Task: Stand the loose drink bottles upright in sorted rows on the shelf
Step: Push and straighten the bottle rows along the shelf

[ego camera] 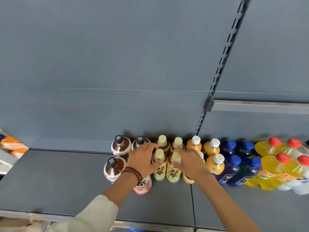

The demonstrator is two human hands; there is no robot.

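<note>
Along the lower left of the frame, a cream cloth sleeve (93, 213) is seen, from which a bare forearm is stretched up toward the centre. A string of dark red beads (133, 173) is worn at that wrist. The left hand (143, 159) is laid palm down, its fingers curled around the shoulder of a front yellow tea bottle (159, 166). The right hand (190, 163) is reached in from the lower right, and its fingers are clamped on the neighbouring yellow bottle (174, 168) just below the pale cap. Both bottles are stood upright and touching on the flat, matte grey shelf (58, 181), at the middle of the frame. Smooth clear plastic is shown throughout, with rounded shoulders and ribbed caps. To the left, brown tea bottles (121, 146) with black caps are set in rows; to the right, orange juice bottles (214, 163) with white caps, dark blue bottles (234, 168) and red-capped yellow bottles (277, 166) are lined up. Behind, a plain grey back panel (117, 56) is crossed by a slotted metal upright (222, 61).
</note>
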